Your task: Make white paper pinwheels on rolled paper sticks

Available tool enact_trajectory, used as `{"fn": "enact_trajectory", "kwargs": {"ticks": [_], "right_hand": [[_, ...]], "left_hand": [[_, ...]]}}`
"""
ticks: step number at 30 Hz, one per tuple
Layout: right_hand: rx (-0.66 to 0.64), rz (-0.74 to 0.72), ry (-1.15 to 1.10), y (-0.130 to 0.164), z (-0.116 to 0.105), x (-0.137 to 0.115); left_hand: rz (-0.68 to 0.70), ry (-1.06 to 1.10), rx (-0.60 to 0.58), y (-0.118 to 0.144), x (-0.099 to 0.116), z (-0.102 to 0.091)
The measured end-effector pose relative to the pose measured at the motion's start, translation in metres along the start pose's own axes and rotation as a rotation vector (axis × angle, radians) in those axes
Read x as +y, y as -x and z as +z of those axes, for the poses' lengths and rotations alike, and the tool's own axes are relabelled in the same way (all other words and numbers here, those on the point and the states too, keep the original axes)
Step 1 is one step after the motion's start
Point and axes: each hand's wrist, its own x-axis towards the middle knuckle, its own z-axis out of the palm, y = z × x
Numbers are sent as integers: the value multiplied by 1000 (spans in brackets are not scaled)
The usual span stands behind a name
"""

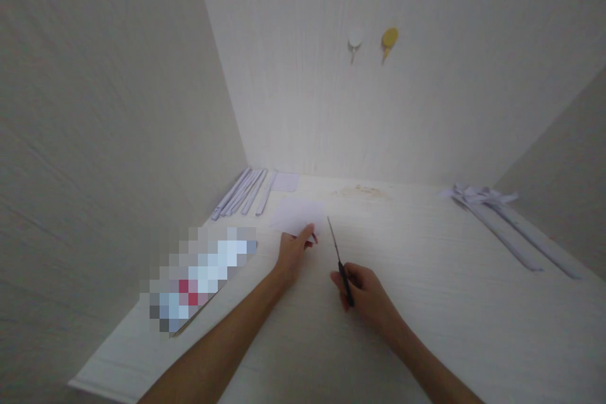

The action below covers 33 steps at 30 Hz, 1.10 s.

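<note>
At the left of the white, faintly streaked tabletop (426, 315), a flat oblong object (213, 271) lies slantwise, its surface hidden by pixelation. Beyond it, beside the left wall, narrow folded white paper strips (239, 194) lie in a loose row, with a small white paper square (286, 182) just right of them. Nearer, a larger white paper sheet (298, 211) lies left of centre, its near edge gripped between the thumb and fingers of the left hand (293, 255). To its right, the right hand (363, 290) is closed around black-handled metal scissors (344, 278), blades pointing far and slightly left, apart from the sheet. Brownish marks (364, 192) show at the far edge. Far right, curled white paper scraps (483, 194) lie over two long white strips (506, 241).
</note>
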Motion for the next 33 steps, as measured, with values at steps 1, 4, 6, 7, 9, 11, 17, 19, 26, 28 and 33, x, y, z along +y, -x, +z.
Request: {"fn": "enact_trajectory", "kwargs": {"ticks": [1,4,6,7,9,11,17,19,26,28,33], "right_hand": [[34,-12,-45,-1,0,1],[149,-19,-152,-5,-2,3],[219,-36,-201,-5,-3,4],[251,-47,-218,-5,-4,4],[313,-67,-237,-5,-5,4],[372,-83,-234,-4,-6,4],[433,-131,-179,-6,-10,6],[436,-128,-176,-8,-11,8],[473,-74,-219,-13,-17,13],[512,-77,-225,-14,-19,14],[657,-131,-297,-13,-24,13]], "left_hand": [[3,-34,-38,2,1,1],[4,-135,-147,12,4,6],[22,-184,-207,20,7,9],[34,-189,-237,23,9,10],[59,-175,-287,28,11,13],[71,-153,-307,32,12,14],[22,-96,-235,28,10,12],[-17,-55,-215,21,6,8],[-25,59,-136,2,-3,-2],[-39,60,-152,3,-3,-2],[-69,150,-350,11,1,1]]}}
